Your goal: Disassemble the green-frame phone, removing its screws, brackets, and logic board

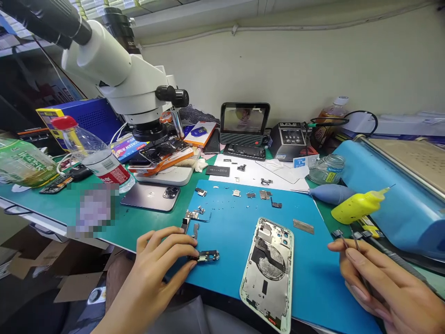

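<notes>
My left hand (163,264) has thumb and fingers closed on the near end of a small dark phone part (208,256), flat on the blue mat (222,280). By its fingertips lie a grey bracket (196,230) and a small circuit piece with a thin cable (193,214). At the right, my right hand (378,278) grips a pair of tweezers (355,241), tips pointing up and away from the mat. Between both hands rests an opened phone housing (267,273) with a pale green frame and a round coil inside. A flat metal strip (303,226) lies beyond it.
Several tiny screws and phone parts (236,193) lie along the mat's far side. A battery (218,170) is on white paper. The microscope (132,88) overhangs the left; a closed phone (150,196) lies below. At right are a blower (332,194) and yellow bottle (358,206).
</notes>
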`<control>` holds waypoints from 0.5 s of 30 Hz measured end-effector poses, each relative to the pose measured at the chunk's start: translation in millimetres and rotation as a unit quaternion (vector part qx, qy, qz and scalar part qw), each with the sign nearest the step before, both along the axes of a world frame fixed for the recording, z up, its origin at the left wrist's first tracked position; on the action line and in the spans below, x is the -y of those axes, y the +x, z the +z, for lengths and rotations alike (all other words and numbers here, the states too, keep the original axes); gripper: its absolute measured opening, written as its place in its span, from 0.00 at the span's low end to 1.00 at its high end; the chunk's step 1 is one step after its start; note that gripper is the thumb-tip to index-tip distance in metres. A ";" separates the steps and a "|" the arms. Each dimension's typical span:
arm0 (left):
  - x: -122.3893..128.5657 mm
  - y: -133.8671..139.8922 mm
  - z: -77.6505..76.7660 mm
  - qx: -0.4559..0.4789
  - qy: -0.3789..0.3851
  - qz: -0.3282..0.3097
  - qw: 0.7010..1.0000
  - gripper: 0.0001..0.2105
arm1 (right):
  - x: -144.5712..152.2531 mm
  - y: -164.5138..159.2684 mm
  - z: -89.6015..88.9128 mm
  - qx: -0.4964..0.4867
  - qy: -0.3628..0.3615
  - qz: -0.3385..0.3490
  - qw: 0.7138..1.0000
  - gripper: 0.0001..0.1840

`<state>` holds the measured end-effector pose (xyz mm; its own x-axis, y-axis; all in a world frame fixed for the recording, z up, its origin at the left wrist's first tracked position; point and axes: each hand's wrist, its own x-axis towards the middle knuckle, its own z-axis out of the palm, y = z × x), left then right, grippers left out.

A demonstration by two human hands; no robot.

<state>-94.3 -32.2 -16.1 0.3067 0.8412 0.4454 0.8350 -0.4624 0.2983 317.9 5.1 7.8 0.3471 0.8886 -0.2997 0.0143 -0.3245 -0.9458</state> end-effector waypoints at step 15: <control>-1.5 -3.7 1.9 -0.057 0.036 -0.020 0.997 0.14 | 5.0 1.0 1.9 0.013 0.032 0.043 0.998 0.38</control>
<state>-98.0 -30.7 -14.3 0.3923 0.7937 0.4650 0.8417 -0.5136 0.1667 319.0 0.1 9.7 0.2750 0.9325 -0.2340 0.0641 -0.2606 -0.9633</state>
